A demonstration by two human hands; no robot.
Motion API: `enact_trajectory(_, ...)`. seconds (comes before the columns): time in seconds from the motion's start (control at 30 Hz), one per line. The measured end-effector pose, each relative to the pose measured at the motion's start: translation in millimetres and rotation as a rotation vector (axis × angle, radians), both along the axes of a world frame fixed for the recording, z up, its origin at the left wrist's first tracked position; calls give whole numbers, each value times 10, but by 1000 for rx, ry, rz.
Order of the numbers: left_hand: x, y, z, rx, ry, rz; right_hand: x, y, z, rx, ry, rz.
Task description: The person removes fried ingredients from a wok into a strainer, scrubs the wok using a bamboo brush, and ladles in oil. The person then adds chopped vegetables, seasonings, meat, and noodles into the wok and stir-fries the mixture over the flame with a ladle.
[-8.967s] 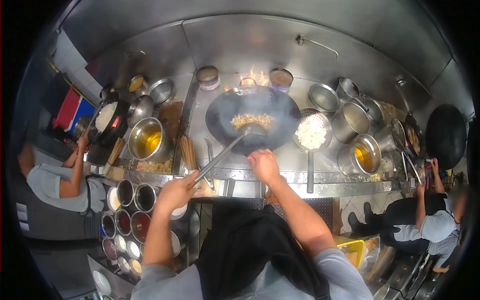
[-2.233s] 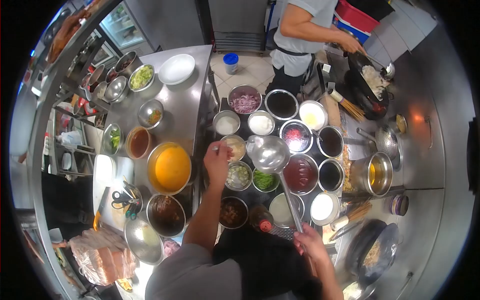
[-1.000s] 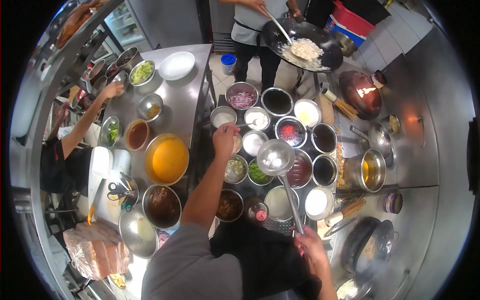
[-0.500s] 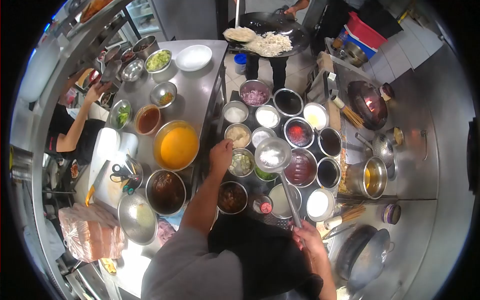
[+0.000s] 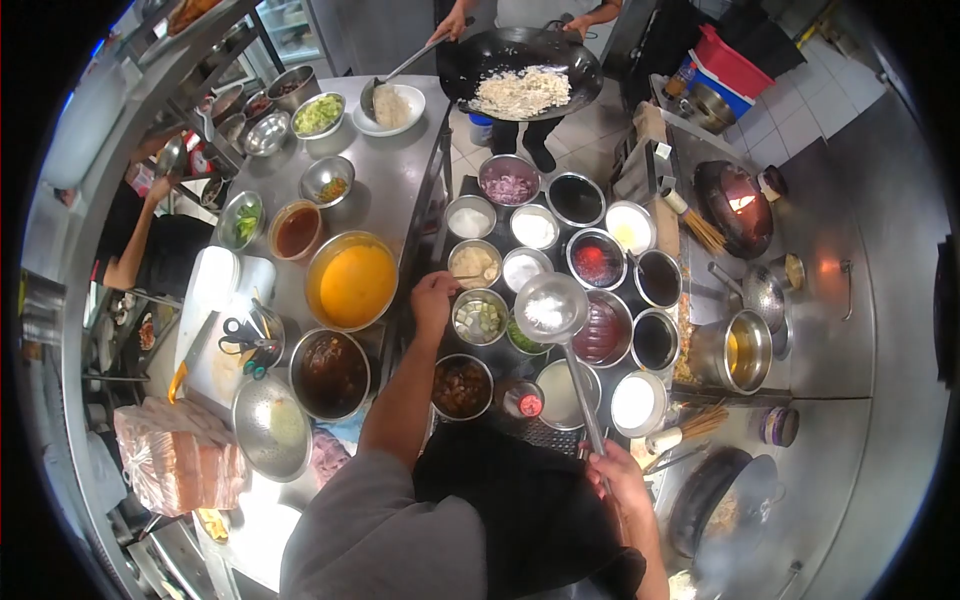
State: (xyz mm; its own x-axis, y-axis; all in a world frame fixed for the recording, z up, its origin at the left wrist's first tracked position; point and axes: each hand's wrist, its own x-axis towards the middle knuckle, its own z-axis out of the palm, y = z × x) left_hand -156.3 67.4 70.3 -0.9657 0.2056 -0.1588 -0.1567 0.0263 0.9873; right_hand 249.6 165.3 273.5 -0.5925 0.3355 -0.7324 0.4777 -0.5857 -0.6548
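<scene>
My left hand (image 5: 434, 298) is closed on a small spoon (image 5: 466, 277), whose far end is in a bowl of pale yellowish paste (image 5: 476, 262). In my right hand (image 5: 617, 472) is the long handle of a steel ladle (image 5: 553, 305). The ladle's bowl hangs over the seasoning containers, beside the dark red sauce (image 5: 603, 330) and above the chopped greens (image 5: 524, 337). Just below the paste sits a bowl of pale green and white pieces (image 5: 479, 318). White powder (image 5: 522, 270) fills a bowl above the ladle.
A co-worker holds a wok of rice (image 5: 520, 92) and a ladle over a white plate (image 5: 402, 122) at the top. A pot of orange liquid (image 5: 351, 286) is on the left counter. At right are an oil pot (image 5: 745, 352) and a smoking wok (image 5: 738, 510). Another person's arm shows at left.
My left hand moved from the white bowls down to the paste bowl with its spoon. The co-worker brought the wok to the counter and put rice on the plate. My right hand still holds the ladle.
</scene>
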Motion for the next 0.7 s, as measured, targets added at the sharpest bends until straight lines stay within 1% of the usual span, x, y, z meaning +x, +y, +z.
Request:
enact_trajectory(0.03, -5, -20, -3, 51, -52, 28, -26, -13, 29, 11, -7, -7)
enact_trajectory(0.2, 46, -151, 194, 80, -55, 51, -91, 39, -13, 20, -23, 0)
enact_trajectory(0.27, 85, -204, 282, 95, -57, 59, -105, 85, -96, -23, 8, 0)
enact_trajectory(0.37, 277, -277, 682, 31, -24, 11, -221, 106, -79, 14, -27, 40)
enact_trajectory(0.43, 473, -239, 955, -46, 154, -87, -276, 130, -149, 9, -15, 45)
enact_trajectory(0.47, 459, -228, 879, -49, 157, -97, -288, 124, -184, 3, -6, 59)
enact_trajectory(0.53, 361, -181, 615, -190, 378, -23, -334, 132, -205, -39, 18, 61)
enact_trajectory(0.57, 307, -157, 510, -187, 387, -36, -353, 140, -206, -77, 38, 65)
enact_trajectory(0.63, 242, -136, 380, -807, 952, -260, -349, 123, -175, -112, 60, 33)
enact_trajectory(0.67, 229, -131, 342, -796, 966, -284, -319, 96, -157, -148, 78, 9)
enact_trajectory(0.7, 234, -109, 315, -878, 1078, -362, -256, 67, -136, -144, 81, -30)
